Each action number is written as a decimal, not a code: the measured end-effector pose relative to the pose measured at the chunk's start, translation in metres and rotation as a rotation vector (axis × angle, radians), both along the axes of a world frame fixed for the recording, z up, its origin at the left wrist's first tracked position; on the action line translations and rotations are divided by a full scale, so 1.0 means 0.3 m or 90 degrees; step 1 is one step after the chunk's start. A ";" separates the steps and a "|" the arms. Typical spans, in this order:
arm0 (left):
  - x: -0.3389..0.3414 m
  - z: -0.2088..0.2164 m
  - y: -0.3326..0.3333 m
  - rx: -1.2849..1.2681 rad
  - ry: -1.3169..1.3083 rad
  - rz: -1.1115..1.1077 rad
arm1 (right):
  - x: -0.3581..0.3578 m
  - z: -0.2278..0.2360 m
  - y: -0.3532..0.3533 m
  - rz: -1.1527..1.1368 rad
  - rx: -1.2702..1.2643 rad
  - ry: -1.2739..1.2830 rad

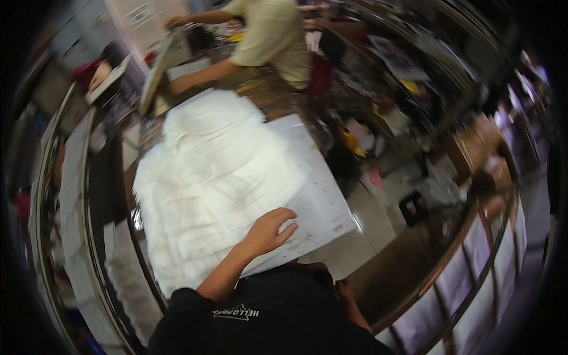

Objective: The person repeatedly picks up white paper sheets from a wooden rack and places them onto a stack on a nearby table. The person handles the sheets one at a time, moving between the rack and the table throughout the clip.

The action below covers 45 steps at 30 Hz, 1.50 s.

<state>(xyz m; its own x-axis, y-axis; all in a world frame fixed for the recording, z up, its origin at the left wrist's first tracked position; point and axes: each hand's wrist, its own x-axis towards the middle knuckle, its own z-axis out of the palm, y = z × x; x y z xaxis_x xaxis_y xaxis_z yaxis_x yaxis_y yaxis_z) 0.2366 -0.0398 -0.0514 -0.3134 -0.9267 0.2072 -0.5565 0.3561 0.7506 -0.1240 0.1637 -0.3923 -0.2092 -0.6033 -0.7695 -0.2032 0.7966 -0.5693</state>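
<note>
My left hand (269, 232) reaches over the near right part of a white board-topped table (325, 201), thumb and fingers apart, with nothing in it. Beside and beyond its fingers lies a wide, uneven pile of thin white sheets (219, 171), its layers fanned and overlapping. The pile covers most of the board; I cannot tell whether the hand touches it. My right hand (343, 289) is low beside my black shirt, small and dim, off the table's near edge. Its fingers are too unclear to make out.
Across the table a person in a pale yellow shirt (272, 35) holds a framed panel (160, 71). Racks with pale sheets (74, 171) stand along the left. At right are a cardboard box (473, 148), a black object (412, 208) on the floor and a curved rack (473, 284).
</note>
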 end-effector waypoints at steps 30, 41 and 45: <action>0.203 -0.155 -0.344 0.077 -0.597 0.216 | -0.126 0.039 -0.082 0.159 -0.002 -0.018; 0.021 -0.237 -0.332 -0.064 -0.475 0.162 | -0.217 -0.009 -0.314 -0.050 0.011 -0.161; -0.144 -0.204 -0.183 -0.093 -0.402 0.092 | -0.147 0.289 -0.475 -0.127 -0.285 -0.218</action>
